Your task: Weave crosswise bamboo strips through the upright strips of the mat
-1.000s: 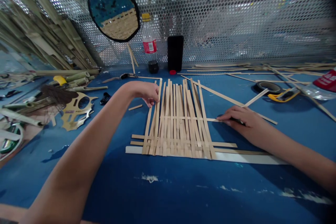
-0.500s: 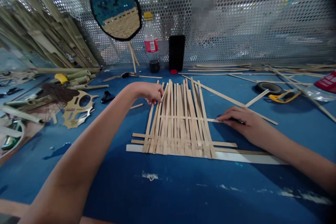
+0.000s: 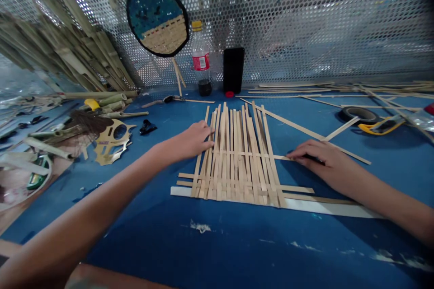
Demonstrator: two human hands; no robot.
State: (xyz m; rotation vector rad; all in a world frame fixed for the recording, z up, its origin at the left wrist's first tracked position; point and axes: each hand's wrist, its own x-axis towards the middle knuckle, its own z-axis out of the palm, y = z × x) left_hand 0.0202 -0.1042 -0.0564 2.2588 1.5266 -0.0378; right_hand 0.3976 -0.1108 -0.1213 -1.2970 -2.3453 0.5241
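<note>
Upright bamboo strips point(image 3: 233, 144) stand side by side on the blue table, interlaced near their lower ends with short crosswise strips point(image 3: 296, 189). Below these lies a white band point(image 3: 325, 207). Higher up, a thin crosswise bamboo strip point(image 3: 280, 157) runs through the uprights. My right hand point(image 3: 313, 156) pinches its right end, a little to the right of the uprights. At the left side, my left hand point(image 3: 198, 139) reaches the outer uprights with thumb and forefinger apart, near the thin strip's left end. Its fingertips touch or nearly touch the uprights; the other fingers are partly hidden.
Behind stand a cola bottle point(image 3: 201, 61), a dark phone point(image 3: 233, 70) and a woven round fan point(image 3: 158, 16) against perforated metal. Black tape point(image 3: 359, 114) and a yellow-handled tool point(image 3: 379, 127) lie right. Left are bamboo pieces point(image 3: 115, 99) and a golden cut-out plate point(image 3: 113, 142).
My left hand has let go of the upright strip it was pinching near the top and moved down toward the thin strip's left end. My right hand keeps its pinch. The view has shifted slightly.
</note>
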